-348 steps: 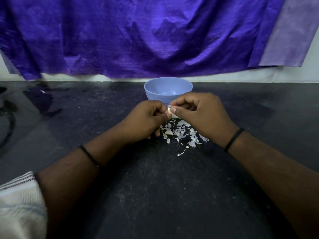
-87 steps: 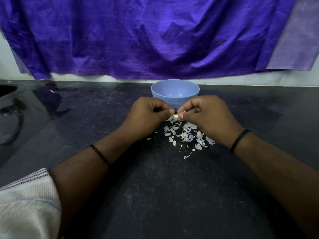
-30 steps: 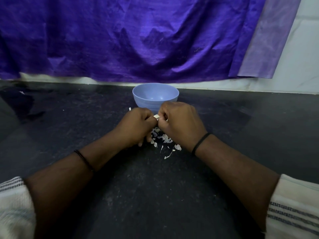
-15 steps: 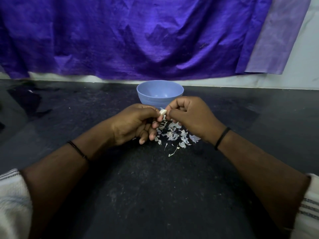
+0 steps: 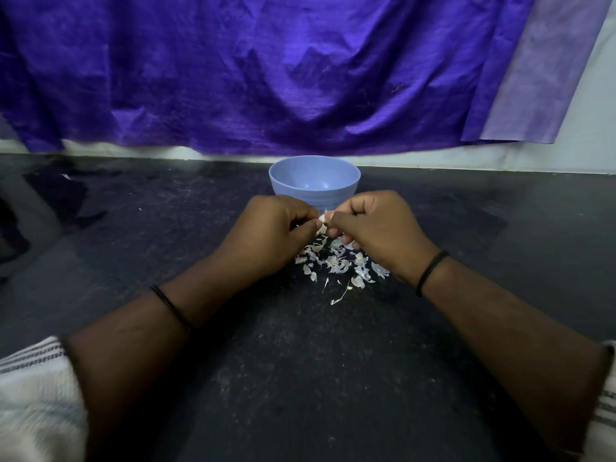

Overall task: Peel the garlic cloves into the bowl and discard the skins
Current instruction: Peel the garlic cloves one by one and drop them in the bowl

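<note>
both hands, left (image 5: pixel 266 235) and right (image 5: pixel 380 228), pinch one small pale clove (image 5: pixel 322 220) with curled fingers, just near of one smooth round blue bowl (image 5: pixel 314 181). thin papery skins (image 5: pixel 336 261), too many to count, litter the speckled dark desk (image 5: pixel 300 378).

Since half a second ago I see my left hand (image 5: pixel 270 233) has curled its lower fingers back in, so both hands now pinch the garlic clove (image 5: pixel 322 219) tightly between them. The right hand (image 5: pixel 376 228) sits lower, hiding more of the skins (image 5: pixel 336 261) on the counter (image 5: pixel 300 378)
</note>
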